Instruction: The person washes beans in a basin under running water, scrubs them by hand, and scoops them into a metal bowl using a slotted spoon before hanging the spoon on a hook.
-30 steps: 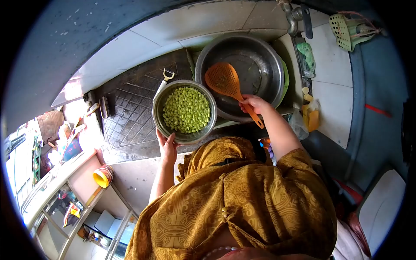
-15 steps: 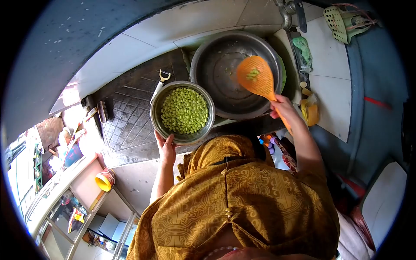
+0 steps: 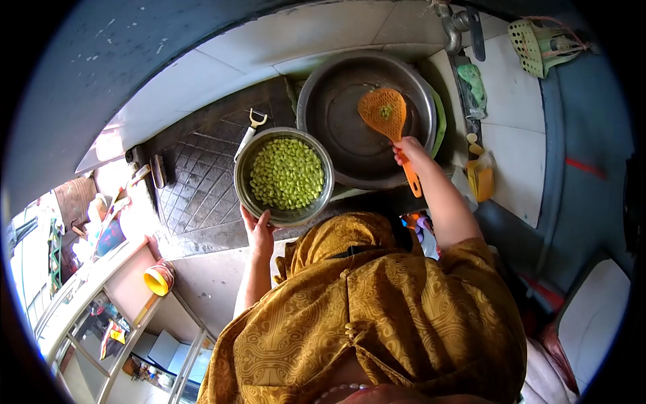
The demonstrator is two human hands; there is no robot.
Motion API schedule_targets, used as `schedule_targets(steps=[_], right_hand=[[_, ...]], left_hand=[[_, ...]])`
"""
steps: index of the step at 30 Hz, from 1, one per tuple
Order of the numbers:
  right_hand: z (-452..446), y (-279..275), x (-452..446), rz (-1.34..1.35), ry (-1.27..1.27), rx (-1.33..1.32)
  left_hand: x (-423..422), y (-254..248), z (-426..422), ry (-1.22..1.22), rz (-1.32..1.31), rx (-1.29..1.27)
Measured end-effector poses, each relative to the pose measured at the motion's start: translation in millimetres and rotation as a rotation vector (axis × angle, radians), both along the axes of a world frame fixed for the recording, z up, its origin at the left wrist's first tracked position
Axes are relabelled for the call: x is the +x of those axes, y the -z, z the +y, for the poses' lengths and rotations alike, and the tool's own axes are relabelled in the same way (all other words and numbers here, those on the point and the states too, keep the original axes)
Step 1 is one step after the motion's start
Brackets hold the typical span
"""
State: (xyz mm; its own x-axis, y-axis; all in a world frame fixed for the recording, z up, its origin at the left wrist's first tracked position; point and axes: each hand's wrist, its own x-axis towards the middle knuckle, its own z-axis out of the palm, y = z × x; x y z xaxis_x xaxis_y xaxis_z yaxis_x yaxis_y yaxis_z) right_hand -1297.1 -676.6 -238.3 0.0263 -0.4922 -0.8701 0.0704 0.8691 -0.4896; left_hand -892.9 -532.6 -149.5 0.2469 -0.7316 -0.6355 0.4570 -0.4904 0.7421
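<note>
Right hand (image 3: 409,151) is gripping an orange skimmer (image 3: 397,108) over the metal basin (image 3: 336,135) — green pieces lying in it — while left hand (image 3: 259,230) is clasping the adjacent steel bowl (image 3: 282,217) of green beans (image 3: 286,172).

I find no legible text, label, brand, number or sign. At the lower left of the frame I note a red-and-yellow item (image 3: 116,333); any lettering on it is too small to read.

White peeler (image 3: 248,138), metal tap (image 3: 452,30), perhaps a brush (image 3: 158,172).
</note>
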Motion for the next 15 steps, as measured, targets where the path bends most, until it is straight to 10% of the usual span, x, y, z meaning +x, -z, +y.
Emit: schedule_targets(steps=[15], right_hand=[[-15.0, -20.7, 13.3, -0.374, -0.004, -0.083]], left_hand=[[3.1, 1.8, -6.5, 0.008, -0.004, 0.003]])
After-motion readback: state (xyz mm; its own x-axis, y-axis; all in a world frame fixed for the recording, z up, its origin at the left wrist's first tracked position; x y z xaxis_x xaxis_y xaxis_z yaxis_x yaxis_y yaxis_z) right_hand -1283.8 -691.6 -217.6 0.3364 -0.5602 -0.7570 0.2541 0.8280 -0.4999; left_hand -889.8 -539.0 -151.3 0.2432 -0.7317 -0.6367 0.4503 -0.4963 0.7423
